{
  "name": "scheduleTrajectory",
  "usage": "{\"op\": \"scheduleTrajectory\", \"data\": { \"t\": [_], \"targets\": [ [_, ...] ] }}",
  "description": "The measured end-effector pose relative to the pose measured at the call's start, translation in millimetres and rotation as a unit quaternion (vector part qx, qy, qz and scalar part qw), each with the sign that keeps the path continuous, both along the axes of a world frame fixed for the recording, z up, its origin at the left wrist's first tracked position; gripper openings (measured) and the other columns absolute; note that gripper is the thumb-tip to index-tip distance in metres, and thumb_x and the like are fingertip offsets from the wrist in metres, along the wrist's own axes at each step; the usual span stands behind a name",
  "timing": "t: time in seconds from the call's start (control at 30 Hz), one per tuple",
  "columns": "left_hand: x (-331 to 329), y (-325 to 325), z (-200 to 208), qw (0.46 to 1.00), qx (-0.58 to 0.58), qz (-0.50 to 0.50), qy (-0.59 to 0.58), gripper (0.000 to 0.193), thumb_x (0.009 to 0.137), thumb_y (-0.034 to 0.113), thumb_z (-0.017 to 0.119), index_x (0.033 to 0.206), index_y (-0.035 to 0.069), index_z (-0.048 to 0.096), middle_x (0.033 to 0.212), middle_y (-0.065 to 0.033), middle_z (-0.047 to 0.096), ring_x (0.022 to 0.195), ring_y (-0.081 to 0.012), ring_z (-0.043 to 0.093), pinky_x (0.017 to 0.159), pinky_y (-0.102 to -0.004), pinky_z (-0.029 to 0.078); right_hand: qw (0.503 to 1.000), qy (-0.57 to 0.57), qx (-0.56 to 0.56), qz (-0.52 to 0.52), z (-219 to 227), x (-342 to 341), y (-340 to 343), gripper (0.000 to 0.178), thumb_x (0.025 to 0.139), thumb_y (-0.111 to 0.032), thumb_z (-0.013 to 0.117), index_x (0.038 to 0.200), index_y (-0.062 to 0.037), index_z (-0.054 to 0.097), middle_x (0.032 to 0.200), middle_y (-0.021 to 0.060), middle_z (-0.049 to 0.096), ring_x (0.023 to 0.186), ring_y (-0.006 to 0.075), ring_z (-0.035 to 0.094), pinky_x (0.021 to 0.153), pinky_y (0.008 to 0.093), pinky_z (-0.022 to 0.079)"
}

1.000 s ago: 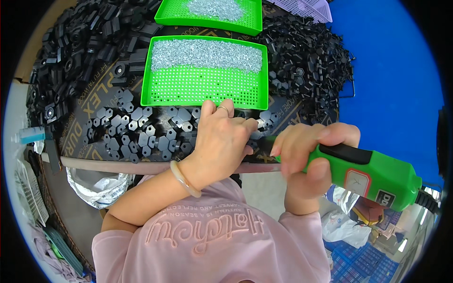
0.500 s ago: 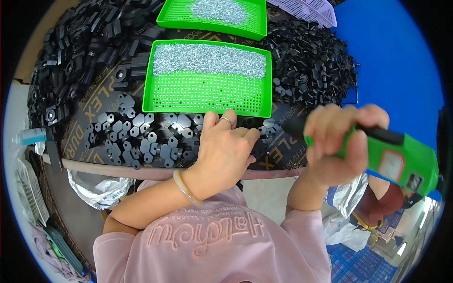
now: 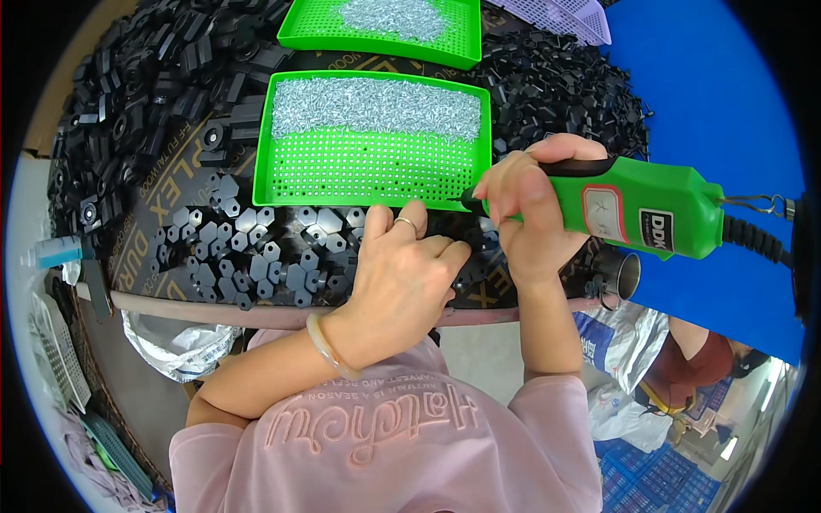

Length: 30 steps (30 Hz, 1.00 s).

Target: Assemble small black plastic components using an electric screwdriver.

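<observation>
My right hand (image 3: 534, 224) is wrapped round a green electric screwdriver (image 3: 684, 201), held nearly level. Its dark tip points left, at the near right corner of a green perforated tray (image 3: 265, 162); I cannot tell whether it touches. Small silvery screws (image 3: 376, 103) fill the tray's far half. Just below the near wall of the tray rests my left hand (image 3: 402, 269), its fingers bent and closed downward. Whatever they grip is hidden beneath them. Small black plates with hexagonal ends (image 3: 256, 222) lie left of this hand, each with a hole.
Another green tray (image 3: 291, 34) with screws stands behind. Larger black parts (image 3: 128, 128) are heaped on the left, small black pieces (image 3: 573, 94) on the right. A metal cup (image 3: 629, 275) sits near the right front edge. A purple basket (image 3: 590, 30) is at the back.
My right hand has brought the electric screwdriver leftward and up, from the right side to the tray's near right corner. The metal cup now shows. My left hand has hardly moved.
</observation>
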<state>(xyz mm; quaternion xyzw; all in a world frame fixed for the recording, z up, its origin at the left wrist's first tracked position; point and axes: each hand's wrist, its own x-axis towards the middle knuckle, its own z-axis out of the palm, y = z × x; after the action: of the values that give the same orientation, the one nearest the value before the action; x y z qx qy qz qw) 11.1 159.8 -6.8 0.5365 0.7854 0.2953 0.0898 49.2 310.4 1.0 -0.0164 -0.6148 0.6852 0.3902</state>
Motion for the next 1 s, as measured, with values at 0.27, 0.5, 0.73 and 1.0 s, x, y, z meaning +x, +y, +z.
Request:
{"op": "scheduleTrajectory", "data": {
  "t": [0.27, 0.5, 0.73, 1.0],
  "targets": [
    [0, 1, -1, 1.0, -0.008, 0.004, 0.004, 0.041, 0.053, 0.017, 0.082, 0.093, 0.012, 0.071, 0.084, 0.0034, 0.068, 0.085, -0.0208, 0.049, 0.077, -0.0378, 0.033, 0.995, -0.027, 0.091, -0.039, 21, 8, -1, 0.024, 0.09, -0.01, 0.058, 0.106, -0.0031, 0.041, 0.057, 0.0046, 0.046, 0.046, 0.0143, 0.044, 0.048, 0.0336, 0.045],
    [-2, 4, 0, 1.0, -0.011, -0.015, 0.009, 0.042, 0.054, 0.018, 0.082, 0.094, 0.014, 0.071, 0.082, 0.0028, 0.068, 0.087, -0.0213, 0.048, 0.077, -0.0376, 0.032, 0.996, 0.009, 0.056, 0.066, 79, 58, -16, 0.025, 0.093, -0.022, 0.057, 0.107, -0.0071, 0.043, 0.061, 0.0019, 0.048, 0.048, 0.012, 0.045, 0.05, 0.0297, 0.043],
    [-1, 0, -2, 0.999, -0.008, -0.004, 0.034, 0.035, 0.058, 0.021, 0.076, 0.092, 0.014, 0.071, 0.08, 0.0027, 0.068, 0.084, -0.0215, 0.047, 0.074, -0.0375, 0.031, 0.999, -0.05, 0.013, -0.001, 55, 57, -44, 0.037, 0.09, -0.031, 0.067, 0.103, -0.0087, 0.041, 0.055, 0.0009, 0.048, 0.042, 0.0134, 0.046, 0.046, 0.0307, 0.044],
    [-2, -1, -8, 0.999, 0.014, -0.001, 0.031, 0.022, 0.057, 0.02, 0.076, 0.074, 0.012, 0.066, 0.074, 0.0003, 0.065, 0.086, -0.0231, 0.049, 0.076, -0.0378, 0.032, 0.993, -0.041, 0.047, 0.098, 42, 58, -33, 0.035, 0.086, -0.01, 0.07, 0.105, -0.0009, 0.042, 0.076, 0.0094, 0.06, 0.069, 0.017, 0.062, 0.064, 0.0305, 0.052]
  ]
}}
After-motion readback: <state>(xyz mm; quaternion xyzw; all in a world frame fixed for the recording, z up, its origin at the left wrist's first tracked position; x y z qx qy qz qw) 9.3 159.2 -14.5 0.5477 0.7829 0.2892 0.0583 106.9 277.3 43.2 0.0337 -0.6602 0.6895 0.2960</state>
